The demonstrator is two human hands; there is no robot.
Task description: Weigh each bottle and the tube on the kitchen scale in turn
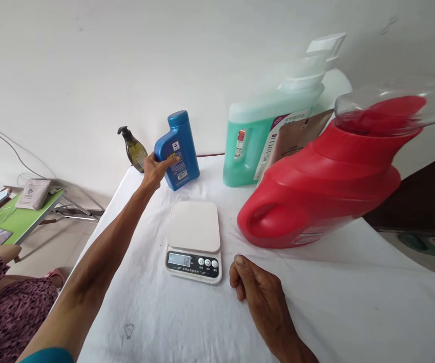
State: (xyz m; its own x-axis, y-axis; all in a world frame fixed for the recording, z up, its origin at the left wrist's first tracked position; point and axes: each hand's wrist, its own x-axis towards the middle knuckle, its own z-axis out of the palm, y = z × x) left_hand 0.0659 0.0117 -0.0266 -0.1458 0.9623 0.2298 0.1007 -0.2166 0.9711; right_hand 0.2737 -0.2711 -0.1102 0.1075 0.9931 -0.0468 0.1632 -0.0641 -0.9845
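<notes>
At the back of the table, my left hand [156, 170] is closed round the lower side of an upright blue plastic bottle [179, 151], its thumb across the label. A dark olive pump bottle [136, 151] leans just left of that hand. In front of the blue bottle lies a white kitchen scale [194, 227] with a bare platform; its lit display [179, 259] seems to read 12. My right hand [257, 287] rests on the cloth right of the scale, curled into a loose fist with nothing visible in it.
A big red jug [323, 186] with a clear cap tilts at the right, beside a green pump bottle [243, 146] and a brown pouch [296, 138]. White cloth [141, 297] covers the table. At the left are a green table [9, 217] and a seated person's patterned clothing [16, 317].
</notes>
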